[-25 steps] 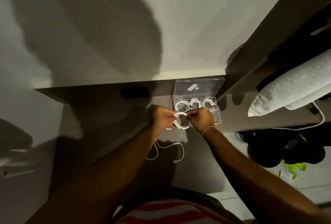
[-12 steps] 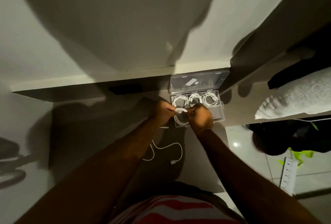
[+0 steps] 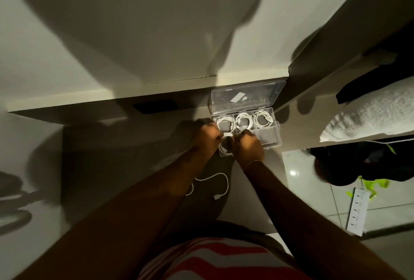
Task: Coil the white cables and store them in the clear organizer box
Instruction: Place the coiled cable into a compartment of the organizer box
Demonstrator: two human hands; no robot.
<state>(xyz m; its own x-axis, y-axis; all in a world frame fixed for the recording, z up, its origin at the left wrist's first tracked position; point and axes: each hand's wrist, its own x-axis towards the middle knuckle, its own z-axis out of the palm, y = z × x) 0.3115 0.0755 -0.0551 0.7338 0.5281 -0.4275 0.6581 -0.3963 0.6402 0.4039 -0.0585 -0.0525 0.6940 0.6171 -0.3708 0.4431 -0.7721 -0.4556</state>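
A clear organizer box stands on the table against the wall, its lid tipped up behind it. Three coiled white cables fill the back row: left, middle, right. My left hand and my right hand both pinch a fourth coiled white cable over the front left compartment. My hands hide part of that coil. One loose white cable lies uncoiled on the table below my arms.
A dark flat object lies by the wall left of the box. To the right, a white towel lies on a lower surface. A power strip and a green item are on the tiled floor. The table edge runs beside my right forearm.
Both hands have carried the coil from just in front of the box down into its front left compartment. The view has shifted a little.
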